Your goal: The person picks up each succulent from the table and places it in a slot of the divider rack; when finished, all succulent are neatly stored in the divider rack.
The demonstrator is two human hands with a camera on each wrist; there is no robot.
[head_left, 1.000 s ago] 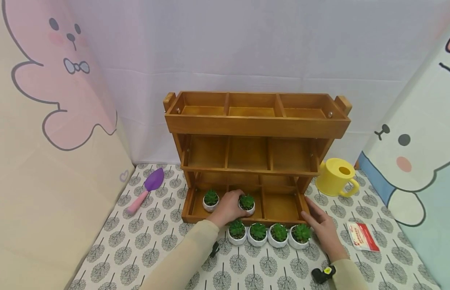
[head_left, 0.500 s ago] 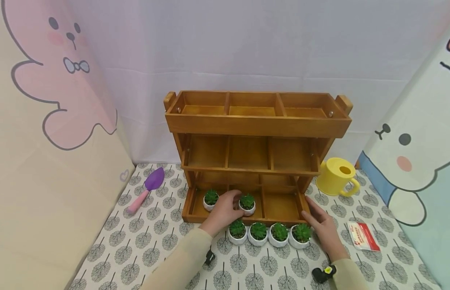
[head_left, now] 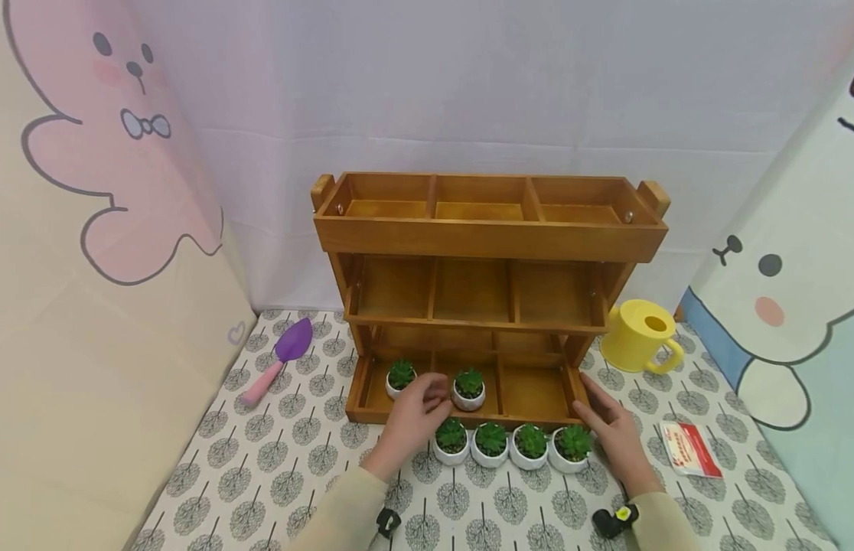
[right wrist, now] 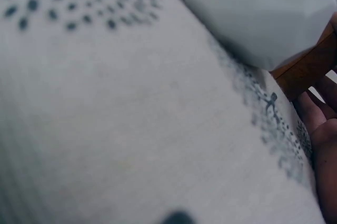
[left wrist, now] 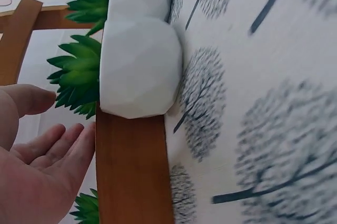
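Observation:
In the head view, my left hand [head_left: 412, 419] hovers with loosely bent fingers over the front board of a wooden plant shelf [head_left: 492, 239], holding nothing. Just right of its fingertips, a small potted succulent [head_left: 469, 389] stands upright in the bottom tier's middle compartment. Another potted succulent [head_left: 400, 376] sits in the left compartment, partly behind that hand. The left wrist view shows a gap between thumb and fingers [left wrist: 68, 153]. My right hand [head_left: 621, 444] holds the bottom tier's right side board near its front corner, thumb at the inner edge and fingers outside.
Several white-potted succulents [head_left: 490, 446] line up before the shelf on the tree-print cloth [head_left: 317, 474]. A yellow watering can [head_left: 637, 337] and a red-and-white packet [head_left: 690, 450] lie to the right. On the left is a purple trowel [head_left: 293, 341] with a pink handle.
My left hand has let go of the succulent in the middle compartment and drawn back to the left and toward me. The right hand stays put.

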